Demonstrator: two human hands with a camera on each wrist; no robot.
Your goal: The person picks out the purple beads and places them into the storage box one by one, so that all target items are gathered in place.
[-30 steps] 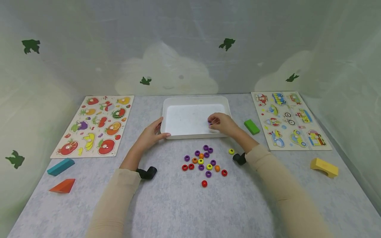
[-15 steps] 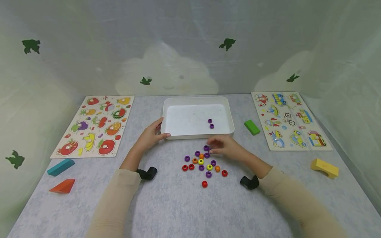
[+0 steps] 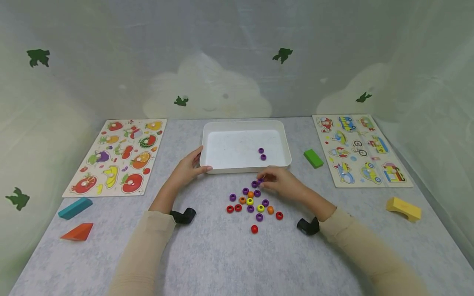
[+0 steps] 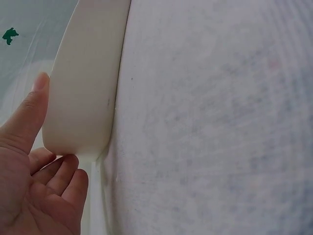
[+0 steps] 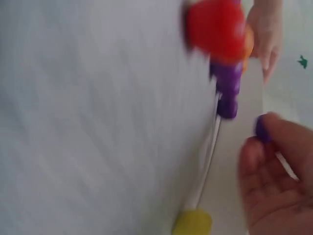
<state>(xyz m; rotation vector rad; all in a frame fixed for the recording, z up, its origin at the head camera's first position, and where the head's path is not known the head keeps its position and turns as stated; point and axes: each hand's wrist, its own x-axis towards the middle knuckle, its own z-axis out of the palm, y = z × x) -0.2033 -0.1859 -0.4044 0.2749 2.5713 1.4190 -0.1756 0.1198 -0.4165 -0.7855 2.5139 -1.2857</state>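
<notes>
The white tray (image 3: 237,169) stands at the back middle of the table, two purple beads (image 3: 263,157) inside it near the right. My left hand (image 3: 187,169) holds its front left corner, the thumb on the front and the fingers along the side; the left wrist view shows the thumb against the tray wall (image 4: 85,83). Just in front of the tray, my right hand (image 3: 283,183) pinches a purple bead (image 5: 262,128) between thumb and fingertip. Below it lie loose purple, red, orange and yellow beads (image 3: 250,201). A yellow bead (image 5: 193,223) shows only in the right wrist view.
A fruit puzzle board (image 3: 117,158) lies left, a vehicle puzzle board (image 3: 361,150) right. A green block (image 3: 313,158) is right of the tray. A yellow arch block (image 3: 403,208) lies far right; a blue block (image 3: 75,208) and an orange block (image 3: 77,232) lie far left.
My right hand has moved from inside the tray back toward the loose beads, leaving two purple beads visible in the tray. It now pinches another purple bead. My left hand stays on the tray.
</notes>
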